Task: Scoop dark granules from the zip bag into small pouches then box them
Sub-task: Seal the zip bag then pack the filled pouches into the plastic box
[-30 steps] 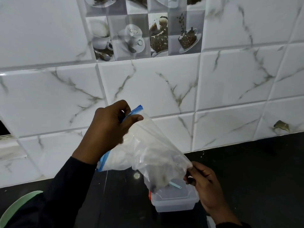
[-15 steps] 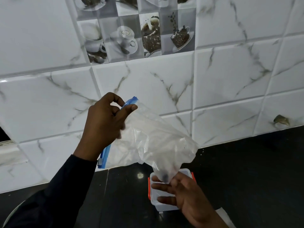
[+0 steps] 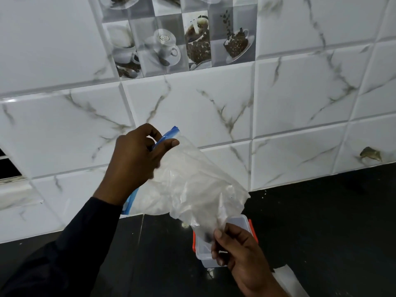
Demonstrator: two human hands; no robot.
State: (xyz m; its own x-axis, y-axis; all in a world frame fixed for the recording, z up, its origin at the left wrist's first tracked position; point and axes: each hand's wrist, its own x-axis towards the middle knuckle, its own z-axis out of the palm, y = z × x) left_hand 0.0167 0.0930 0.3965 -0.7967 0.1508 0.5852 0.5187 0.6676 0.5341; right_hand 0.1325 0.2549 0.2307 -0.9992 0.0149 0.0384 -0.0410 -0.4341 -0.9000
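Your R hand (image 3: 240, 251) is nearest, low in view. Thumb & curled fingers pinch the bottom corner of the bag (image 3: 192, 185), so it's gripping, not slack. A few dark granules (image 3: 207, 236) sit in that corner, just left of your thumb. Just right of your R wrist a white sheet (image 3: 287, 277) lies on the black counter (image 3: 321, 221); can't tell what it is. Your dark L sleeve (image 3: 64, 254) fills the lower left.

Right behind your R fingers stands the box (image 3: 202, 252), clear w/ orange clips. Can't tell if your fingers touch it. The pinched corner hangs over it.

From your R hand the bag runs up & left, clear, crumpled and mostly empty-looking, to your L hand (image 3: 137, 161), which is higher and farther out. L thumb & fingers are closed on the blue zip strip (image 3: 169, 135); the strip's other end shows below your L wrist.

Beyond both hands is the wall (image 3: 300, 93), white marble-look tiles. A coffee-cup picture tile (image 3: 182, 39) sits above your L hand, and a brown mark (image 3: 370, 154) is well right of your R hand, low on the wall.
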